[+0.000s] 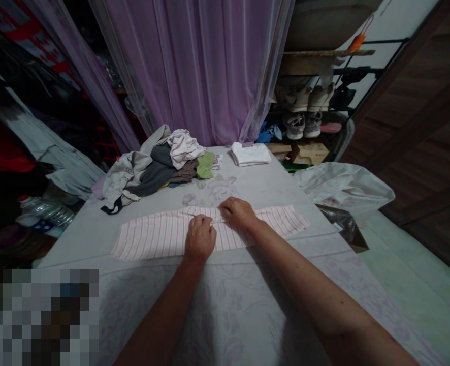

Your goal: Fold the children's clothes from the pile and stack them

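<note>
A pink-and-white striped cloth (152, 235) lies flat in a long strip across the bed or table cover. My left hand (201, 238) rests on its middle, fingers curled and closed on the fabric near the upper edge. Just to the right, my right hand (238, 212) is also closed on the cloth at its upper edge, fingertips turned down. The cloth's ends stretch out beyond both hands, and some of its middle is hidden under them.
A heap of crumpled clothes (158, 165) lies at the back left. A folded white cloth (250, 154) sits at the back right, before a purple curtain (210, 71). Shoes (303, 124) stand on a rack, with a plastic bag (343, 185) beside the surface.
</note>
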The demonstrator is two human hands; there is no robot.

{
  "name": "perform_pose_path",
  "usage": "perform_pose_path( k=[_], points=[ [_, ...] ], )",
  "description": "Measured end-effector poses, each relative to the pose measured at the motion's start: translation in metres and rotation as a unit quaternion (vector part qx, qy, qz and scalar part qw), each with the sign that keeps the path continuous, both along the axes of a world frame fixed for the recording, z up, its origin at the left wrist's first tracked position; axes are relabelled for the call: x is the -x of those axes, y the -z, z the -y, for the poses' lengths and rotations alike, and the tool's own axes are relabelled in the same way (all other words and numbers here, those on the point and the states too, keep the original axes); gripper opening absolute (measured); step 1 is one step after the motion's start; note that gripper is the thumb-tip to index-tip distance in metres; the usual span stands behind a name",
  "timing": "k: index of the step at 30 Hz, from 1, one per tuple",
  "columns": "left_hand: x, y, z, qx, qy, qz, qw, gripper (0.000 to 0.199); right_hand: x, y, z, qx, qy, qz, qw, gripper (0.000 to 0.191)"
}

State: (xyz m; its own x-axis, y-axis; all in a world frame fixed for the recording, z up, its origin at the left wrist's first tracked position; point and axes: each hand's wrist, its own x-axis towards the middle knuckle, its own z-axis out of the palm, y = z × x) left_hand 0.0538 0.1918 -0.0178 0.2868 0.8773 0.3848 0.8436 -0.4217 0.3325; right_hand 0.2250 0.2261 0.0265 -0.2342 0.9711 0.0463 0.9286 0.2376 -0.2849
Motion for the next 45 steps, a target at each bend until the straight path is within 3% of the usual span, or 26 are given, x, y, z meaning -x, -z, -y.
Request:
perform_pose_path(
  k=[7,15,22,29,32,36,42,45],
  points=[
    [0.0,0.0,0.002,-0.005,0.002,0.01,1.0,0.023,0.029,-0.003,-0.026,0.058,-0.001,0.04,0.998,0.028],
    [-0.001,0.002,0.001,-0.018,0.01,0.017,1.0,0.022,0.036,0.01,-0.027,0.007,0.035,0.035,0.999,0.031],
    [-0.001,0.002,0.0,-0.018,0.006,0.016,1.0,0.023,0.025,0.006,-0.045,0.11,-0.003,-0.088,0.99,0.039],
    [0.0,0.006,-0.001,-0.024,0.013,0.023,0.999,0.028,0.019,-0.003,-0.046,0.185,-0.042,-0.101,0.977,0.042],
    [0.0,0.008,-0.001,-0.031,0.016,0.027,0.999,0.036,0.02,-0.004,-0.044,0.157,-0.031,-0.069,0.985,0.033],
    [-0.001,0.007,0.0,-0.046,0.001,0.038,0.998,0.042,0.028,0.002,-0.04,0.085,0.035,-0.036,0.995,0.028],
    [-0.001,0.003,-0.001,-0.029,-0.003,0.023,0.999,0.014,0.033,0.01,-0.035,0.04,0.07,-0.007,0.997,0.028],
    [-0.001,0.003,-0.002,-0.013,0.019,-0.005,1.0,0.017,0.027,0.005,-0.032,0.03,0.089,-0.017,0.995,0.029]
  ],
)
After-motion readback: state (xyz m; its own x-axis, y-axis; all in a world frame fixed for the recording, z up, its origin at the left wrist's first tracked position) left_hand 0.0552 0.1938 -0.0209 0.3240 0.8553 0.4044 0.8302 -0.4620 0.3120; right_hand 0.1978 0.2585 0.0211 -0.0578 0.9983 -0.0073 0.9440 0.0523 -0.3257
